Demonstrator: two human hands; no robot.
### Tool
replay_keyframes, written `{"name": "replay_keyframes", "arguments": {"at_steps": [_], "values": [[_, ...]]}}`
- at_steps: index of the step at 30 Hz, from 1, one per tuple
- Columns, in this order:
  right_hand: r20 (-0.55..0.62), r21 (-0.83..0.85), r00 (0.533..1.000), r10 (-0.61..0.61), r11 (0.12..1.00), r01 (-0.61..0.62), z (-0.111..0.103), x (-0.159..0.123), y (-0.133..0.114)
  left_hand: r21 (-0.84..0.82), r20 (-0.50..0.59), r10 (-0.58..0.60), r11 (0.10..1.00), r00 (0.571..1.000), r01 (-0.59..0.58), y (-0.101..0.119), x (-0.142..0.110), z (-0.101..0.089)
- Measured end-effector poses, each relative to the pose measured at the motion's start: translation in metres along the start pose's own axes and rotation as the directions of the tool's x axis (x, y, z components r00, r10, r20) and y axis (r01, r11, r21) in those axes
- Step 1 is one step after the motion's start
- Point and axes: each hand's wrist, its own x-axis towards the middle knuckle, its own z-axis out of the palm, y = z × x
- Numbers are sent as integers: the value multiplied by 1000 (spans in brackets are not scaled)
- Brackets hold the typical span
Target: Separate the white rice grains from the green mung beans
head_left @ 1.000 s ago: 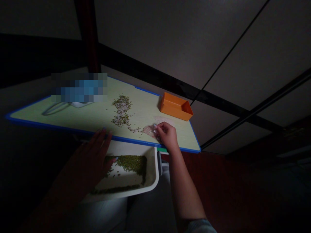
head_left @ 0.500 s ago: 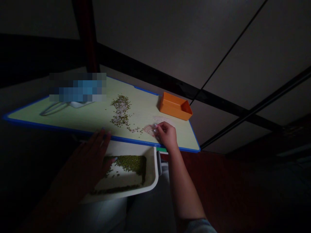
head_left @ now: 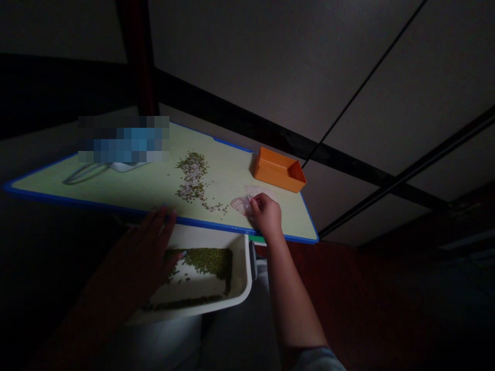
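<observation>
My right hand (head_left: pixel 266 214) rests low over the right part of a pale yellow board (head_left: pixel 232 167) with a blue rim. Its thumb and fingers are pinched together; what they hold, if anything, is too small to make out. A pinkish printed patch (head_left: pixel 240 205) shows beside the fingertips. To the left lies a loose pile of small green and pale seeds (head_left: pixel 193 175), with a thin trail of them toward my right hand. My left hand (head_left: pixel 149 252), in shadow, has its fingers stretched out at the board's near edge and its thumb over a white tub (head_left: pixel 247 268) of green seeds.
An orange open box (head_left: pixel 280 178) stands at the board's far right corner. On its left end lies a blurred-out blue item (head_left: pixel 131 144) near a looped cord (head_left: pixel 81 174). Cabinet-like panels (head_left: pixel 247 67) rise behind the board. A dark red floor (head_left: pixel 328 278) shows at right.
My right fingertips have shifted very slightly right and closed together; the small white bit seen below them earlier no longer shows. My left hand and the seeds have stayed put.
</observation>
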Motion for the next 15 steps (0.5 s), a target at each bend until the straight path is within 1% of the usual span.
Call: {"name": "replay_keyframes", "arguments": {"at_steps": [2, 4, 8, 10, 12, 15], "values": [[-26, -165, 999, 33, 986, -37, -3, 2, -4, 9, 2, 2, 1000, 1000, -2, -1, 0, 1], [-44, -281, 995, 85, 955, -94, -4, 3, -9, 13, 10, -3, 1000, 1000, 3, -1, 0, 2], [-94, -386, 981, 172, 902, -195, -5, 4, -12, 0, 18, -13, 1000, 1000, 13, -2, 0, 2], [-130, -388, 975, 180, 896, -217, -4, 4, -11, -6, 10, -11, 1000, 1000, 11, -2, 0, 2], [-157, -347, 976, 153, 916, -200, -3, 3, -7, -9, 6, -10, 1000, 1000, 10, -3, 0, 2], [-134, -193, 988, 74, 976, -99, -1, 3, 1, -16, -3, -7, 1000, 1000, 7, -3, 0, 3]]}}
